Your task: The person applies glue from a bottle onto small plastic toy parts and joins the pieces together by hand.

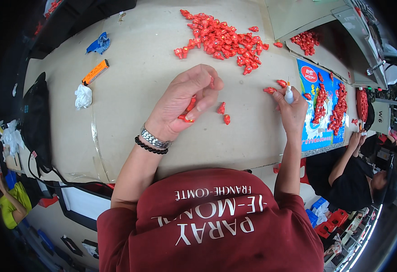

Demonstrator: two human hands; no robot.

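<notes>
My left hand (169,105) is raised over the table with its fingers curled round several small red plastic figures (191,104); one shows between thumb and fingertips, others against the palm. In my right hand (294,114) is a small white squeeze bottle (289,96), held upright with its orange-based needle tip pointing away from me. Two loose red pieces (221,108) lie on the table between my hands. Just left of the bottle lies another red piece (269,90), with one more beside it. Beyond my left hand spreads a large pile of the red pieces (216,38).
On the left lie a blue cloth (99,44), an orange box-like stick (95,72), a crumpled white tissue (84,96) and a black bag (39,122). A blue printed sheet (311,136) with red pieces is at right. A co-worker's hand (354,141) works beyond it.
</notes>
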